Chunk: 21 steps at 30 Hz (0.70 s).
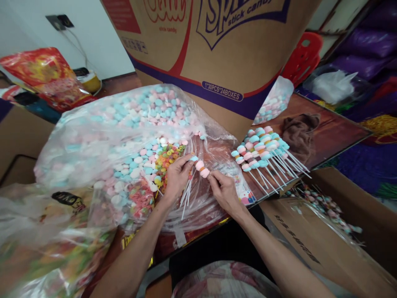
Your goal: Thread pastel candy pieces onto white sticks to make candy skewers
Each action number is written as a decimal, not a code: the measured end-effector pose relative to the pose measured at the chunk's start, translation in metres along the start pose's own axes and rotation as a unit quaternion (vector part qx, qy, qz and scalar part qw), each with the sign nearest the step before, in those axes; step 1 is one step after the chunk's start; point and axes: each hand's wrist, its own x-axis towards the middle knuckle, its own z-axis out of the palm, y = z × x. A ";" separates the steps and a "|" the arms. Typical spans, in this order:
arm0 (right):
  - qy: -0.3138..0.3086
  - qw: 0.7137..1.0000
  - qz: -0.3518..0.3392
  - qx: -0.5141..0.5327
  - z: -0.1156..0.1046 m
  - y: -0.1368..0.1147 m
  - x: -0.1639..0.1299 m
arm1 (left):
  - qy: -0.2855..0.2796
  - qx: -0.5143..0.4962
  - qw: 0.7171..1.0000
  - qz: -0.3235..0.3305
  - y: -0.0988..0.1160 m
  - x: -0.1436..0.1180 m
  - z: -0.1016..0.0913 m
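- Pinched 1 blue candy [194, 158] in left hand [176, 177].
- Held candy stick [202, 169] by low end in right hand [225, 191].
- Seemed light and squishy, best held low.

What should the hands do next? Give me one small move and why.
Probably press the blue marshmallow toward the pink marshmallows: the left hand pinches it at their upper end, while the right hand grips just below them.
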 end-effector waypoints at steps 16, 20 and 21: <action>0.007 1.000 0.018 -0.005 0.000 -0.008 0.008 | -0.002 0.035 0.999 -0.006 0.001 -0.005 0.008; 0.020 1.000 0.015 -0.014 0.000 -0.011 0.008 | -0.012 0.033 0.999 -0.022 0.003 -0.002 0.010; 0.024 0.999 0.011 -0.025 -0.001 -0.012 0.008 | -0.013 0.029 0.999 -0.027 0.005 -0.001 0.011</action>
